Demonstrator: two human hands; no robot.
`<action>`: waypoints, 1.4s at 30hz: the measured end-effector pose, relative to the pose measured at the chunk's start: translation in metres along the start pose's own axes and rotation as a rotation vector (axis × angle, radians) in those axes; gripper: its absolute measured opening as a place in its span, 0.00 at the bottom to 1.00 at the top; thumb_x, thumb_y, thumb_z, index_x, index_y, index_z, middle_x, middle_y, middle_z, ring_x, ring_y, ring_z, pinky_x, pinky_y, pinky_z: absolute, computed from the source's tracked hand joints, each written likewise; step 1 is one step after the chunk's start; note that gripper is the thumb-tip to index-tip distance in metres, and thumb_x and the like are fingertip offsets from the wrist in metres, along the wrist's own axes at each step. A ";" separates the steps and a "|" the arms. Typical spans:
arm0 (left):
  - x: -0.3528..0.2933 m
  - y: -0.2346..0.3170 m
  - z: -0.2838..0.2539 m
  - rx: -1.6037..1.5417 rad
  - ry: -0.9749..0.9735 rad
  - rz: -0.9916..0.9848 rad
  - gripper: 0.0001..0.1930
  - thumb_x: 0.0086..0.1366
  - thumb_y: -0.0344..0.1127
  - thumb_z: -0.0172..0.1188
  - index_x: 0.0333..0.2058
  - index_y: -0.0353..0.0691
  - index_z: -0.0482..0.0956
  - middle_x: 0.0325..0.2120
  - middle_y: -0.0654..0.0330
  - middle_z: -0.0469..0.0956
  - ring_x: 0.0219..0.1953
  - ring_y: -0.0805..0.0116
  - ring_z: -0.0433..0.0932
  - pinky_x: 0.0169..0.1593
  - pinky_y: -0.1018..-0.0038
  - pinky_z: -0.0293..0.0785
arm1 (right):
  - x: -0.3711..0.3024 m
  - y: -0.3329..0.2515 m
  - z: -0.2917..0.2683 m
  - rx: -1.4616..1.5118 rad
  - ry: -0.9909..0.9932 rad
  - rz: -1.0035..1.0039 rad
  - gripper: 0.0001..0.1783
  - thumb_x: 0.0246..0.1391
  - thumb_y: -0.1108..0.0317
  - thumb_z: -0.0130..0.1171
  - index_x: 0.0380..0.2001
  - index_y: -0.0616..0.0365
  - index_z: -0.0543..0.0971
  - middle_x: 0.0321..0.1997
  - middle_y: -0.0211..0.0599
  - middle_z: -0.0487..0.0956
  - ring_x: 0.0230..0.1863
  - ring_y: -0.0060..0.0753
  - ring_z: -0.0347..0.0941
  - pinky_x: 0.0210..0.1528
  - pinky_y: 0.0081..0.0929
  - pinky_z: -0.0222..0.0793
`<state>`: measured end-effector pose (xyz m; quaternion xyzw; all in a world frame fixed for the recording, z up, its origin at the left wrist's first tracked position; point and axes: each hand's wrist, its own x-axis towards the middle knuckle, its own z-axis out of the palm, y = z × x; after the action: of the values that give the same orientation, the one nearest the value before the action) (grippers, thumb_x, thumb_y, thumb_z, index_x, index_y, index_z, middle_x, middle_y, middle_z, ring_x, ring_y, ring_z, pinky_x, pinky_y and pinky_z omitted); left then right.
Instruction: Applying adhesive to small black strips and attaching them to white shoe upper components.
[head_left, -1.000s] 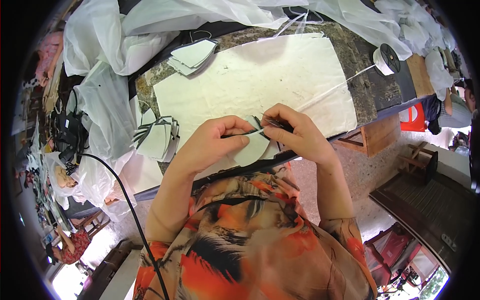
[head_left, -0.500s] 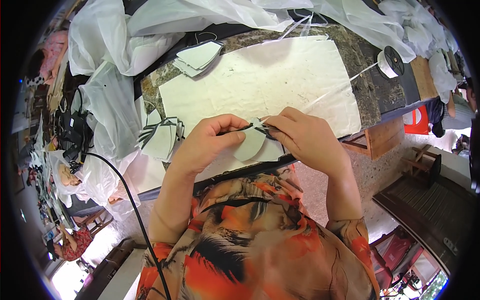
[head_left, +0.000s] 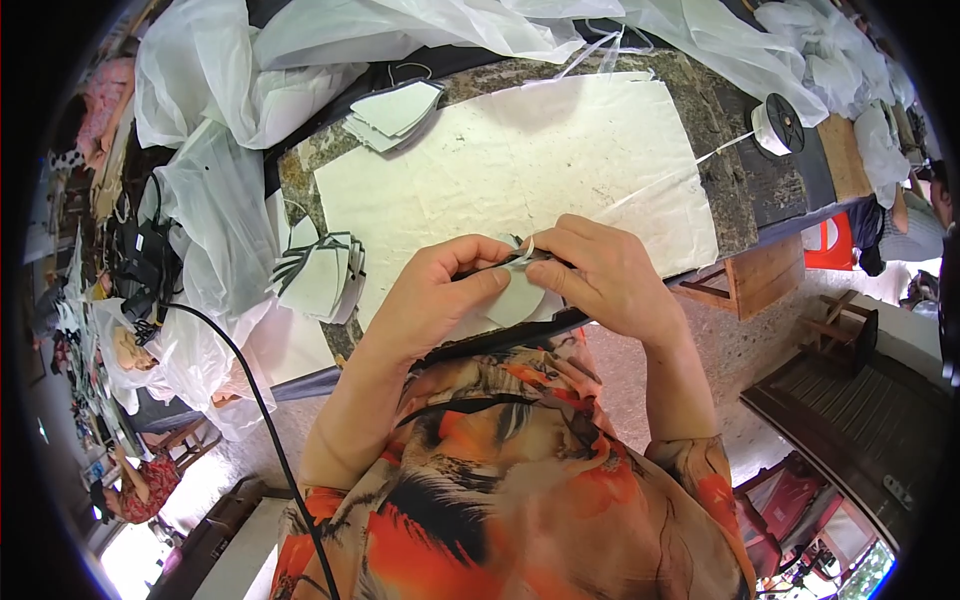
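Observation:
At the near edge of the table, my left hand [head_left: 432,290] pinches a pale grey-green cut piece [head_left: 514,302], rounded at the bottom and dark along its upper edge. My right hand [head_left: 608,272] grips the same piece from the other side, thumb and fingers closed near its top. Thin white tape [head_left: 655,187] runs from a black-and-white spool [head_left: 777,126] at the far right to my right hand, and a bit of it shows between the two hands. Fingers cover most of the piece's dark edge.
A large white paper sheet [head_left: 450,160] covers the worktop. Stacks of similar dark-edged pieces lie at the left [head_left: 318,278] and far left [head_left: 398,110]. Translucent plastic sheeting [head_left: 205,200] drapes the far and left sides. A black cable [head_left: 235,345] hangs at the left.
My right hand has shifted slightly left, and its thumb now presses on the piece beside my left thumb. My left hand has moved a little to the right.

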<state>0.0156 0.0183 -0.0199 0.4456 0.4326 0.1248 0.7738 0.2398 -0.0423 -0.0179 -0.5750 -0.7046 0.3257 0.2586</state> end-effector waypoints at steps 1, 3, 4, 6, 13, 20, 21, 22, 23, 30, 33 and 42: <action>0.000 0.000 0.000 0.015 0.003 0.023 0.12 0.69 0.28 0.63 0.49 0.35 0.82 0.38 0.68 0.82 0.40 0.80 0.77 0.46 0.80 0.73 | 0.000 0.001 0.000 0.009 -0.002 -0.001 0.15 0.65 0.53 0.58 0.39 0.53 0.82 0.34 0.40 0.78 0.37 0.48 0.78 0.38 0.41 0.73; 0.000 -0.001 -0.001 0.030 0.004 0.047 0.11 0.69 0.29 0.62 0.49 0.35 0.82 0.38 0.67 0.82 0.39 0.80 0.76 0.46 0.80 0.73 | 0.000 0.007 0.001 0.048 0.004 -0.021 0.13 0.63 0.57 0.61 0.40 0.56 0.82 0.34 0.40 0.78 0.35 0.46 0.77 0.37 0.39 0.72; 0.001 -0.002 -0.002 0.035 0.009 0.057 0.11 0.69 0.29 0.62 0.49 0.35 0.82 0.38 0.67 0.82 0.39 0.80 0.77 0.46 0.80 0.73 | 0.000 0.009 0.003 0.088 0.012 -0.040 0.12 0.62 0.62 0.63 0.41 0.60 0.82 0.33 0.41 0.77 0.33 0.44 0.76 0.36 0.36 0.70; 0.002 -0.002 -0.003 0.039 0.009 0.068 0.11 0.69 0.29 0.62 0.49 0.35 0.82 0.38 0.67 0.82 0.39 0.80 0.77 0.46 0.80 0.73 | 0.001 0.010 0.006 0.177 0.041 0.038 0.13 0.61 0.62 0.64 0.41 0.60 0.82 0.32 0.40 0.77 0.32 0.40 0.75 0.36 0.34 0.69; -0.006 -0.005 0.001 0.111 0.024 0.090 0.12 0.68 0.30 0.62 0.48 0.34 0.83 0.36 0.64 0.83 0.38 0.78 0.77 0.44 0.78 0.74 | 0.007 -0.001 0.010 0.278 0.031 0.144 0.11 0.55 0.68 0.68 0.33 0.65 0.79 0.29 0.32 0.73 0.32 0.22 0.68 0.34 0.25 0.65; -0.016 0.004 -0.001 0.308 -0.040 0.103 0.14 0.66 0.33 0.62 0.48 0.36 0.82 0.30 0.58 0.83 0.31 0.73 0.78 0.39 0.74 0.75 | -0.006 -0.001 0.018 0.476 -0.062 0.264 0.08 0.60 0.70 0.61 0.33 0.65 0.78 0.29 0.37 0.75 0.31 0.29 0.71 0.35 0.28 0.67; -0.023 0.008 -0.006 0.311 -0.030 0.100 0.14 0.66 0.33 0.62 0.48 0.36 0.82 0.30 0.58 0.83 0.31 0.73 0.78 0.39 0.74 0.75 | -0.005 -0.001 0.020 0.483 -0.067 0.257 0.08 0.60 0.70 0.61 0.33 0.65 0.78 0.29 0.37 0.75 0.31 0.29 0.71 0.35 0.28 0.67; -0.033 0.011 -0.017 0.353 -0.008 0.125 0.13 0.66 0.33 0.61 0.47 0.35 0.82 0.30 0.58 0.83 0.31 0.72 0.78 0.39 0.74 0.75 | -0.003 -0.001 0.023 0.492 -0.007 0.255 0.07 0.61 0.71 0.60 0.33 0.65 0.79 0.29 0.38 0.76 0.33 0.29 0.72 0.37 0.27 0.68; -0.044 0.016 -0.028 0.396 0.010 0.152 0.13 0.66 0.32 0.61 0.47 0.35 0.82 0.31 0.58 0.82 0.31 0.72 0.78 0.39 0.73 0.75 | -0.002 -0.001 0.023 0.499 0.056 0.255 0.07 0.62 0.71 0.59 0.34 0.65 0.79 0.30 0.38 0.76 0.34 0.28 0.72 0.39 0.26 0.68; -0.092 0.028 -0.099 0.904 0.529 0.360 0.15 0.65 0.30 0.63 0.50 0.35 0.82 0.38 0.55 0.83 0.41 0.63 0.81 0.47 0.70 0.75 | 0.002 -0.001 0.024 0.360 -0.047 0.083 0.06 0.58 0.73 0.58 0.38 0.61 0.81 0.36 0.42 0.80 0.37 0.39 0.78 0.43 0.31 0.73; -0.076 0.030 -0.083 1.306 0.905 0.632 0.17 0.65 0.32 0.65 0.52 0.37 0.82 0.45 0.54 0.82 0.46 0.59 0.81 0.50 0.69 0.74 | 0.000 -0.002 0.030 0.260 -0.060 -0.083 0.12 0.49 0.79 0.55 0.38 0.59 0.80 0.34 0.42 0.77 0.34 0.43 0.75 0.40 0.33 0.71; -0.010 -0.002 -0.026 0.019 -0.064 0.048 0.20 0.71 0.38 0.65 0.57 0.36 0.78 0.45 0.62 0.81 0.42 0.74 0.76 0.47 0.76 0.73 | -0.014 -0.018 0.037 0.134 -0.060 -0.260 0.13 0.48 0.74 0.63 0.40 0.51 0.78 0.36 0.36 0.79 0.39 0.47 0.79 0.41 0.42 0.77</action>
<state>-0.0106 0.0262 -0.0224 0.4671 0.3977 0.1249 0.7798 0.2040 -0.0639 -0.0285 -0.4503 -0.7572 0.3530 0.3151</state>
